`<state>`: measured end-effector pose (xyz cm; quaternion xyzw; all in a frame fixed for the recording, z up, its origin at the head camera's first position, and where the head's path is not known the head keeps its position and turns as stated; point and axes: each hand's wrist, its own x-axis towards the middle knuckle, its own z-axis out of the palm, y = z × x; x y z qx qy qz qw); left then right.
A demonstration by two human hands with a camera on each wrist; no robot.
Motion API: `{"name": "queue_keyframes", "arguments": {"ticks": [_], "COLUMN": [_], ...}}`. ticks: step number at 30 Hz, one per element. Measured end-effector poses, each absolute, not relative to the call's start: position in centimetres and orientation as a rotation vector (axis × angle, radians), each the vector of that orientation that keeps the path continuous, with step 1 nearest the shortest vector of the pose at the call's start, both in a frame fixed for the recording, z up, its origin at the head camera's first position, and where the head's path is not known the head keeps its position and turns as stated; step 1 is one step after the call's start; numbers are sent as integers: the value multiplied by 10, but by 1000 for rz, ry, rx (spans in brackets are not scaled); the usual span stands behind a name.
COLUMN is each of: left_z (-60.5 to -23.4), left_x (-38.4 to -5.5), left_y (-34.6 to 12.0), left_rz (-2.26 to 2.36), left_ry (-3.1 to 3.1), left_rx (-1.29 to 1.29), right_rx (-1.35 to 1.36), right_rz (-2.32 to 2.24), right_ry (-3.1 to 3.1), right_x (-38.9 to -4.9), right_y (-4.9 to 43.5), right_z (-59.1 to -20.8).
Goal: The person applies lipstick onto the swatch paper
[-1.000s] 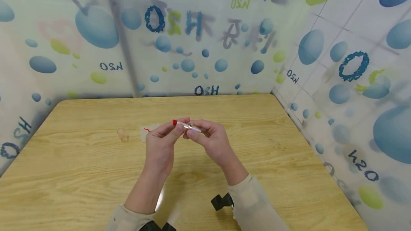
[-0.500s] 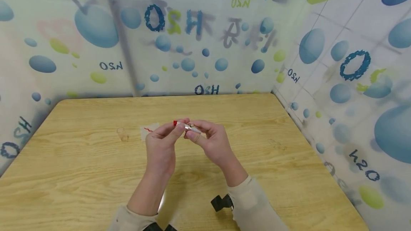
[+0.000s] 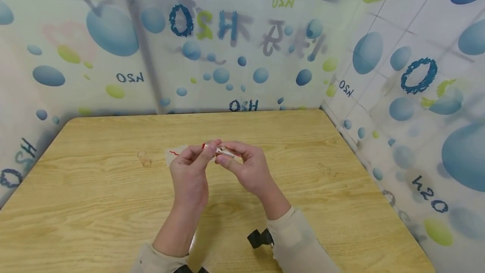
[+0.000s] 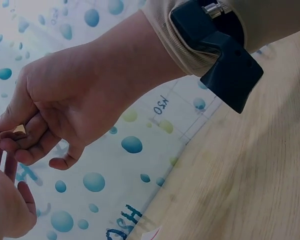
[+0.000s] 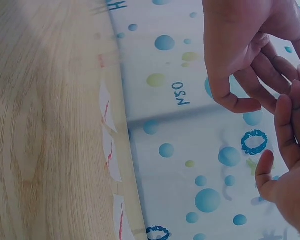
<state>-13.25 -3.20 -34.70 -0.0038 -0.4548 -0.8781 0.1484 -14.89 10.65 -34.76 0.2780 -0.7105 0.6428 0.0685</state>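
Above the table, both hands meet around a short, slim silver tube [image 3: 226, 152] with a shiny band and a red left end. My left hand [image 3: 189, 176] pinches its left part between thumb and fingers. My right hand [image 3: 251, 169] pinches the right part, where a thin red bit shows beside the fingers. The exact kind of tube cannot be told. In the left wrist view only a small golden glint [image 4: 21, 129] shows at the left hand's fingertips. Fingers hide most of the tube in the right wrist view.
White paper [image 3: 171, 157] with a red squiggle lies on the wooden table [image 3: 113, 188], partly behind the left hand. White paper pieces [image 5: 109, 155] with red lines show near the table edge in the right wrist view. Patterned walls [image 3: 242, 83] border the table's back and right side.
The tube has turned slightly in the fingers. Less of its red left end shows, and a thin red bit is now visible at the right. Both hands shifted slightly left.
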Motion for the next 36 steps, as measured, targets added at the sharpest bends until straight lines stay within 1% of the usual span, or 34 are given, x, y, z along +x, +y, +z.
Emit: {"name": "queue_keyframes", "arguments": {"ticks": [12,17,22,27,33,36], "left_z": [-348,-348,-350,-349,-344,-342], "left_x": [-132,-132,-133,-136,-138,-138], "left_y": [-28,-28,-38,-55,-64,-64], "left_rz": [-2545,-2568,-2573,-2460,-2401,-2398], "left_ry": [-1236,-1257,-1430,-1682,-1825,-1837], "left_rx": [-4,-42,-210,-394,-537,-551], "right_rx": [840,826,814,834,867,883], "right_rz": [1912,1902,1906,1912,1958,1961], "right_ry": [-2132,-2131,-2121,-2118,-2109,-2105], "right_x": [-149,-149,-149,-150,-149,-149], "right_y": [107,109,112,115,118,118], "right_z": [-351,-350,-347,-344,-343,-343]}}
